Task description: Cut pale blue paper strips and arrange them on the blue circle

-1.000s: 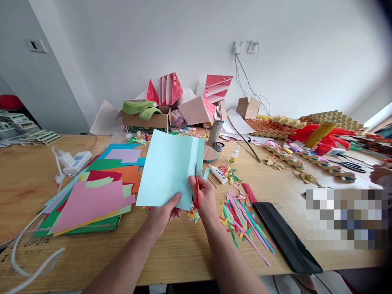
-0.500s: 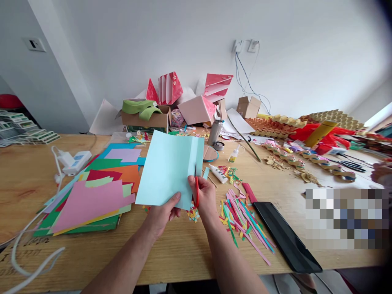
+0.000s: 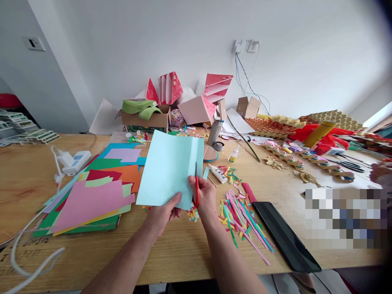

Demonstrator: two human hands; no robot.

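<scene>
A light blue sheet of paper (image 3: 167,169) is held up over the table in front of me. My left hand (image 3: 167,212) pinches its lower edge, thumb on top and fingers beneath. Red-handled scissors (image 3: 196,192) are gripped in my right hand (image 3: 204,195), their blades pointing away from me at the sheet's right side. A narrow strip of the sheet lies to the right of the blades. Small colored paper bits (image 3: 192,214) show on the table under the sheet.
Stacked colored paper (image 3: 94,204) lies left, by a white power strip (image 3: 76,162). Cut paper strips (image 3: 241,216), a glue bottle (image 3: 218,173) and a black tablet-like device (image 3: 286,234) lie right. A metal flask (image 3: 215,132) stands behind. Another person's hand (image 3: 379,175) shows at far right.
Almost nothing differs. The sheet and scissors stay in nearly the same place, and both hands keep their grip.
</scene>
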